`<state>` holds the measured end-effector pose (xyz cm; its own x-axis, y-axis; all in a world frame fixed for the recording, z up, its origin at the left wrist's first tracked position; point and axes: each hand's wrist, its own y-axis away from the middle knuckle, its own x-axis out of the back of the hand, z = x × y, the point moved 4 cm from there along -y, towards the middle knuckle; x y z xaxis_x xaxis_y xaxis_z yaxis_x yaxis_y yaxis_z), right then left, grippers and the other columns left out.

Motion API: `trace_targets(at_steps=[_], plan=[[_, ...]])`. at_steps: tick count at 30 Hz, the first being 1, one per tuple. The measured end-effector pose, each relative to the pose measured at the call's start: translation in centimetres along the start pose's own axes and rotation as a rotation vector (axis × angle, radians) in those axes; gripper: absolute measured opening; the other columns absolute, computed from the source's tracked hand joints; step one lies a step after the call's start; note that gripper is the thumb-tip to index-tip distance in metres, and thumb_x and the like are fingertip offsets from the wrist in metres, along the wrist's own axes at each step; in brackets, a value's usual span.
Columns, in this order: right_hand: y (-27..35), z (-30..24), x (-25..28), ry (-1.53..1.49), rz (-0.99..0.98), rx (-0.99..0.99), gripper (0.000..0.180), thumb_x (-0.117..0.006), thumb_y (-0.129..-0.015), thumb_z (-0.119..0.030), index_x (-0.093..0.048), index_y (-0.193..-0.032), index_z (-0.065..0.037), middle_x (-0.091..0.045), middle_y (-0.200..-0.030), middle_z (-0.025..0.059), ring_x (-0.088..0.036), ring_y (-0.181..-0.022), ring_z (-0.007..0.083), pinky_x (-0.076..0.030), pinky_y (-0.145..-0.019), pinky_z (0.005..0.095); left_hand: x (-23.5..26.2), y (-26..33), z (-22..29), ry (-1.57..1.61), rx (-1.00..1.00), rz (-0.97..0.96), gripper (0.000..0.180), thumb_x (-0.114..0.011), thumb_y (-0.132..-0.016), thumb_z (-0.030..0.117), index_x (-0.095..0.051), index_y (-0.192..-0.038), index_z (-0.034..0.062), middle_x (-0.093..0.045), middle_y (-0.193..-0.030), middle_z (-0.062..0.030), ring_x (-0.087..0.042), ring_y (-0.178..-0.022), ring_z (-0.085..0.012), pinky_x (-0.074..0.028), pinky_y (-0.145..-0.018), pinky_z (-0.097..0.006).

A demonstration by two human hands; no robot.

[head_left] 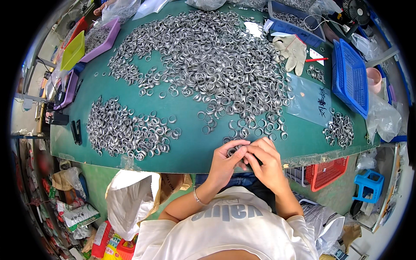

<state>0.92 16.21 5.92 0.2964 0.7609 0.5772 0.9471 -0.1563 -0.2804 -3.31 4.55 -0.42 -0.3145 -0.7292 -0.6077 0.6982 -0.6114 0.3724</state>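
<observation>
At the near edge of the green table (190,149), my two hands meet. My left hand (225,161) is curled around a few grey metal rings (232,151). Against it, my right hand (265,158) has its fingers bent and pinched together by the rings; what its fingertips grip is partly hidden. Just beyond my hands spreads a large heap of metal rings (208,52). A smaller pile of rings (125,130) lies to the left, and another small pile (340,130) is at the right edge.
Blue plastic baskets (350,78) stand at the right, near a work glove (292,50), a red pen (316,60) and a clear plastic bag (310,99). Black snips (76,132) lie at the left. Below the table edge are an open white sack (132,195) and a red basket (327,173).
</observation>
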Motion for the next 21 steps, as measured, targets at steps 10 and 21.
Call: trace_targets(at_steps=[10, 21], plan=[[-3.7, 5.3, -0.3, 0.219, 0.212, -0.256, 0.005, -0.062, -0.081, -0.003, -0.063, -0.084, 0.002, -0.060, -0.074, 0.0118, -0.057, -0.058, 0.0204, -0.044, -0.055, 0.0315, -0.2, 0.3, 0.3, 0.219, 0.134, -0.112, 0.027, -0.048, -0.095, 0.029, -0.055, -0.092, 0.0025, -0.056, -0.076, -0.0081, -0.052, -0.056, -0.0118, -0.040, -0.044, -0.022], [0.7, 5.0, -2.0, -1.230, 0.005, -0.654, 0.019, -0.056, -0.092, -0.020, -0.057, -0.094, -0.001, -0.058, -0.074, 0.0041, -0.050, -0.059, 0.0090, -0.039, -0.054, 0.0210, -0.1, 0.1, 0.5, 0.167, 0.063, -0.143, 0.032, -0.054, -0.091, 0.020, -0.055, -0.110, -0.0054, -0.060, -0.089, -0.0148, -0.057, -0.067, -0.0191, -0.045, -0.047, -0.025]])
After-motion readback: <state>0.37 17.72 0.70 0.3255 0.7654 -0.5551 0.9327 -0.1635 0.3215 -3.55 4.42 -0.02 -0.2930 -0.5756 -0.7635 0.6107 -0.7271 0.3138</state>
